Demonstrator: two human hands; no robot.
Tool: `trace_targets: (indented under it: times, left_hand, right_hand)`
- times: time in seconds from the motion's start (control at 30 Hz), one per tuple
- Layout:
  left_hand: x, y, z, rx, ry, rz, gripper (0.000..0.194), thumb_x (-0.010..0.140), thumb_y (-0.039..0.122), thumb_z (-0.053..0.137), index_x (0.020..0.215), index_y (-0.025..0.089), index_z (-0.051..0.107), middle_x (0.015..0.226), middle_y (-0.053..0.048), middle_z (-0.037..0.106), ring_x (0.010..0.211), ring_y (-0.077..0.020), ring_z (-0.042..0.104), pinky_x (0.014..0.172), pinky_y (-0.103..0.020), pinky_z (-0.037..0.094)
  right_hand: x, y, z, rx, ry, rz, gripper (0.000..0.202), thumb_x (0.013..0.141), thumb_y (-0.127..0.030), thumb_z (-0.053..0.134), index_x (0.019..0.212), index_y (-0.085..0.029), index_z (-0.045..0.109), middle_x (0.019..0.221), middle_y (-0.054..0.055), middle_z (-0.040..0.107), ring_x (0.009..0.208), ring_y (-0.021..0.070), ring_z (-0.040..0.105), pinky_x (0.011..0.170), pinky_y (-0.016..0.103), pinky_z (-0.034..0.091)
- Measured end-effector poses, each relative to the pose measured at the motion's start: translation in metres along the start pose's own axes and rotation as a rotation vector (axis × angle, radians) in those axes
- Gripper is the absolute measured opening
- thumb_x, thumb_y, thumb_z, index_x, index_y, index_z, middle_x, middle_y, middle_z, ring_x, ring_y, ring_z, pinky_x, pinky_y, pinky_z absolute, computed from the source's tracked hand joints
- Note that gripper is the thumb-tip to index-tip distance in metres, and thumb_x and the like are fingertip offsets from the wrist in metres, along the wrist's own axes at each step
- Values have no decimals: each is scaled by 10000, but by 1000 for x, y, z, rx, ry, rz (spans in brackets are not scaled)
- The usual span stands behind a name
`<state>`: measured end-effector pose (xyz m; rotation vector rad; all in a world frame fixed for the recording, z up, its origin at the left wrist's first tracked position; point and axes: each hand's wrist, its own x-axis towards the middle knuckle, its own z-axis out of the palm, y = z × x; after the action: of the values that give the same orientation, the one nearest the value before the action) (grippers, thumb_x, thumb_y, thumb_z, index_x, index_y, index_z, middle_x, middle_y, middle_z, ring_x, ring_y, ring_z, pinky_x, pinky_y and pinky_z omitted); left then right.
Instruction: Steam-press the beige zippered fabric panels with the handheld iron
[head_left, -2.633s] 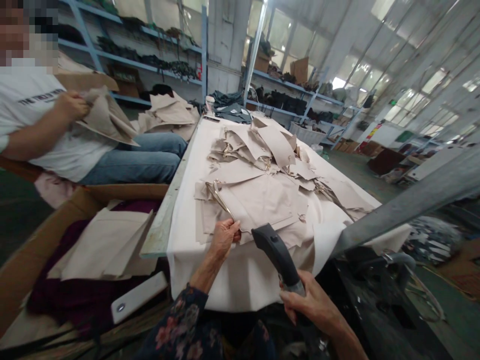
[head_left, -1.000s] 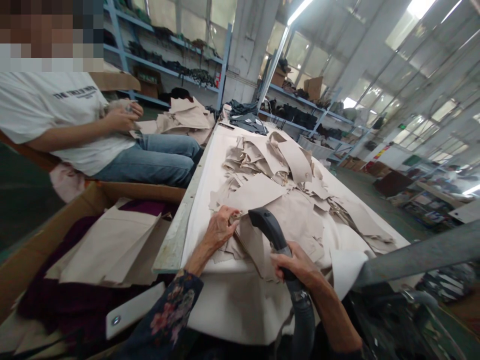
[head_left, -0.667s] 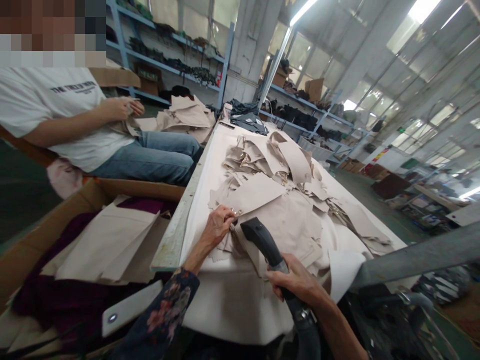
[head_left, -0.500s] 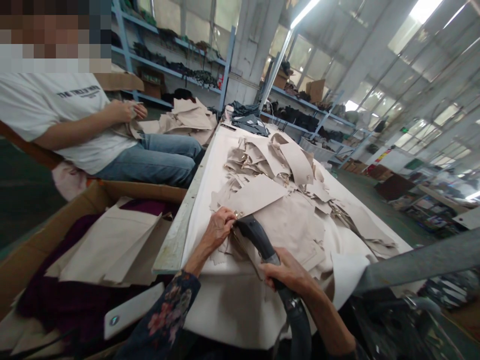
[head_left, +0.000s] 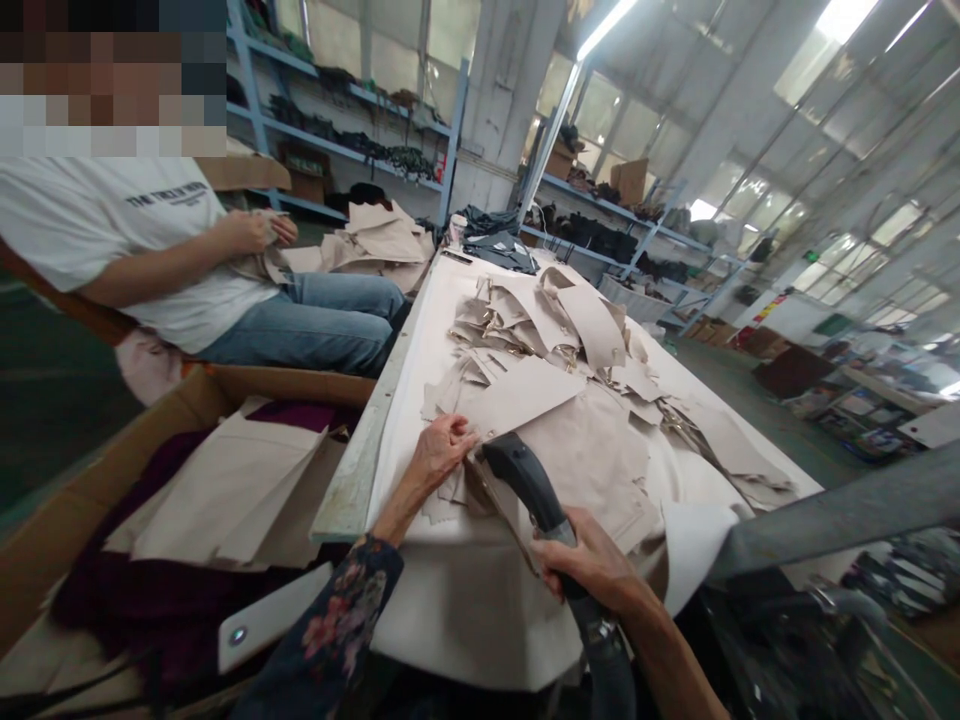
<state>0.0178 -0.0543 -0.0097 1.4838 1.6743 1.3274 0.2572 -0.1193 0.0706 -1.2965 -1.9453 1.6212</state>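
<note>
My right hand (head_left: 589, 560) is wrapped round the grip of a black curved vacuum hose handle (head_left: 523, 475), which runs down toward my body. The handle's nozzle end lies at the near corner of a beige fabric piece (head_left: 525, 400). My left hand (head_left: 439, 455) is at that same corner, thumb and fingers pinched together on the fabric's edge. Beneath and around it are more beige fabric pieces (head_left: 592, 450) in a loose pile. Small metallic bits show among the pieces farther back, too small to name.
The table (head_left: 352, 480) has a pale cover. A carton (head_left: 300, 380) with beige panels and purple cloth stands at the left. Beyond it a seated person (head_left: 180, 260) holds fabric. Dark cloth (head_left: 495, 245) lies at the table's far end. A grey metal bar (head_left: 847, 520) crosses at right.
The nozzle end has shifted slightly right, away from my left fingertips, and my right hand has moved with it. The view has also shifted a little.
</note>
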Motion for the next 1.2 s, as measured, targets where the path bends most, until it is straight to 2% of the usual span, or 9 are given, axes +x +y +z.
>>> trace_targets:
  times: [0.13,0.37,0.6,0.73,0.8,0.9,1.03,1.13,1.2]
  left_hand:
    - [-6,3,4,134,-55,108,248,719,352,575,884,167,582,746,-10,572,645,-140,535,620,-261,424]
    - [-10,4,10,259,2,221,57,740,222,501,771,183,529,705,-2,540,653,-144,515,619,-260,386]
    - [-20,11,3,180,278,-54,41,695,192,507,726,192,480,667,-8,548,636,-161,552,648,-291,426]
    - [-40,18,6,-125,365,-278,121,698,227,558,795,179,503,723,-39,599,676,-176,606,650,-320,480]
    - [-46,22,9,-440,341,-426,181,694,282,600,800,158,521,725,-52,617,646,-167,618,602,-310,502]
    - [-45,31,11,-791,197,-558,279,649,362,663,720,115,557,680,-55,618,561,-128,589,490,-239,471]
    - [-33,43,14,-797,26,-646,357,518,391,756,658,123,565,533,14,553,421,-82,472,358,-181,319]
    - [-28,49,20,-782,-49,-587,344,462,326,786,654,136,573,529,14,570,437,-102,493,388,-209,360]
    - [-27,53,24,-808,-17,-509,324,457,316,788,620,139,571,519,7,577,452,-108,503,421,-223,385]
  right_hand:
    - [-10,3,7,-62,88,15,121,769,-259,560,750,-157,497,522,-40,521,436,93,491,412,185,412]
    - [-11,-1,2,-126,228,-12,98,757,-241,557,745,-171,490,518,-45,526,440,99,496,425,192,412]
    - [-28,10,-25,25,253,50,249,769,-393,575,737,-171,468,481,-40,505,413,109,474,418,223,408]
    - [-43,12,-32,36,296,80,281,768,-423,584,756,-164,476,471,-33,502,414,108,464,419,221,391]
    - [-47,12,-32,40,318,71,277,772,-417,585,752,-161,480,474,-28,505,421,107,464,427,219,385]
    - [-48,15,-33,79,317,49,283,762,-425,595,759,-165,483,479,-33,501,414,108,463,421,220,381]
    - [-44,19,-38,89,296,4,288,765,-436,587,766,-167,486,469,-37,502,406,110,463,416,224,382]
    - [-46,22,-44,80,291,-6,276,773,-424,580,760,-164,488,469,-31,511,412,111,466,424,227,388]
    - [-51,24,-49,103,299,3,283,768,-431,583,753,-166,484,469,-31,507,412,111,461,420,228,387]
